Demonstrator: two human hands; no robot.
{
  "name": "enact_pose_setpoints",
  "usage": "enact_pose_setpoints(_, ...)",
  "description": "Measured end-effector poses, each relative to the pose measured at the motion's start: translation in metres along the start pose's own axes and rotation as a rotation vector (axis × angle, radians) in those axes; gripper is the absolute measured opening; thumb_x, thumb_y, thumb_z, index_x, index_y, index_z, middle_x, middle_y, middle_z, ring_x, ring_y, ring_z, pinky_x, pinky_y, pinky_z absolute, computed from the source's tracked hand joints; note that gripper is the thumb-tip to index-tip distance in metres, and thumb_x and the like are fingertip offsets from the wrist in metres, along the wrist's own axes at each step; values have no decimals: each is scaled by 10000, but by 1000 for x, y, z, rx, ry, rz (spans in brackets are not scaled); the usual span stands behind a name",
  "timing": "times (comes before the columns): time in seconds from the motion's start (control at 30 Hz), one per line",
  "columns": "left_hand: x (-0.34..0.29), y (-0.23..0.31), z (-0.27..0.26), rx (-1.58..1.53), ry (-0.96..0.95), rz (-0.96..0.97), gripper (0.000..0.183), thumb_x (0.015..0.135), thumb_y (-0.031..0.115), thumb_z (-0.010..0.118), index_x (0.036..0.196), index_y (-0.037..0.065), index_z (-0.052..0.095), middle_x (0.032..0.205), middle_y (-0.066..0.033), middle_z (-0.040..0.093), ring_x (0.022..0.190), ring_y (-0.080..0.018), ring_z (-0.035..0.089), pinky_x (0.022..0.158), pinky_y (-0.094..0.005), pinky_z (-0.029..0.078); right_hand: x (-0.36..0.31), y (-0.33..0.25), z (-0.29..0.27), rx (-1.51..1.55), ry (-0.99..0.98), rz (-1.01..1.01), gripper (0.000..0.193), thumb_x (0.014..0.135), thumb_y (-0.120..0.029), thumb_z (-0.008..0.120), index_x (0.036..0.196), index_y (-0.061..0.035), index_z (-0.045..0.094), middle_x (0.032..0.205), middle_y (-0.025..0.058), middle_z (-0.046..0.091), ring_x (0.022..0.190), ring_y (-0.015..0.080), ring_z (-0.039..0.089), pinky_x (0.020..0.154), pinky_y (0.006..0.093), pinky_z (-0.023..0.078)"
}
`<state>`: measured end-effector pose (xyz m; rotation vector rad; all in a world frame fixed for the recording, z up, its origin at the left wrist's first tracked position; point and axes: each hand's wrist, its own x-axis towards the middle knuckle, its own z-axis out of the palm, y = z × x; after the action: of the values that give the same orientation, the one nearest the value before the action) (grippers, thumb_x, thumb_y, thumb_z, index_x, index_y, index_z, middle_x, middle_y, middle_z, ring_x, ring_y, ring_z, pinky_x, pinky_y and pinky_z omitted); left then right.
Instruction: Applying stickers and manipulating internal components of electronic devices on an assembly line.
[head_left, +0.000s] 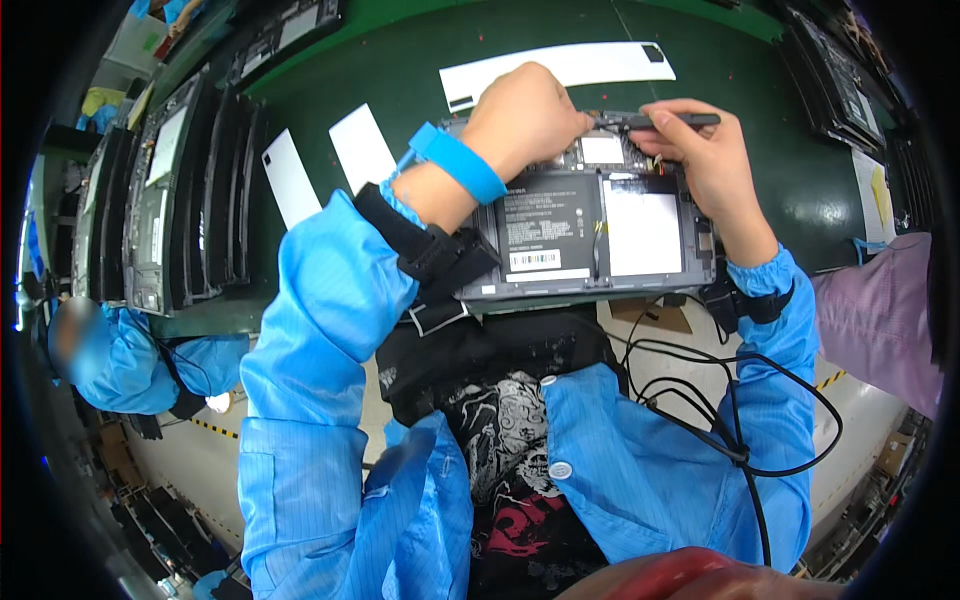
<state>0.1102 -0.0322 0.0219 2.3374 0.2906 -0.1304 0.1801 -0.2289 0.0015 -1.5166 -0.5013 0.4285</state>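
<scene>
An opened laptop base (pixel 590 292) lies before me at the table's near edge, showing a black battery (pixel 545 225), a white label or sheet (pixel 642 228) and a circuit board along its far side. Bent over the far left part of the base, my left hand (pixel 530 112) has its fingers curled and pinched at the board's far edge. What the fingertips hold, if anything, is hidden. My right hand (pixel 705 155) grips a slim black hand tool (pixel 690 119) between thumb and fingers. The tool lies nearly level, its thin end pointing left toward my left fingertips.
White strips (pixel 560 75) lie beyond and left of the laptop on the green table (pixel 760 200). Laptop parts (pixel 165 200) stand in rows at left, more (pixel 835 85) at right. Black cables (pixel 740 455) loop by my right arm. A person's pink sleeve (pixel 880 310) is at right.
</scene>
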Motion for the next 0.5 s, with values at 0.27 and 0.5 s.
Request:
enact_pose_setpoints(0.27, 9, -1, -1, 158, -7, -43, 327, 749, 347, 721, 620, 48, 685, 504, -44, 612, 503, -172, 622, 563, -307, 505, -3, -3, 1, -3, -10, 3, 219, 883, -92, 615, 987, 100, 617, 906, 178, 653, 820, 222, 681, 733, 268, 567)
enact_pose_setpoints(0.5, 8, 1, -26, 190, -152, -38, 418, 740, 414, 728, 659, 8, 672, 599, -124, 651, 534, -216, 645, 584, -324, 516, 10, 5, 8, 232, 82, -45, 220, 909, -106, 582, 1010, 90, 588, 955, 166, 640, 882, 257, 666, 789, 296, 552)
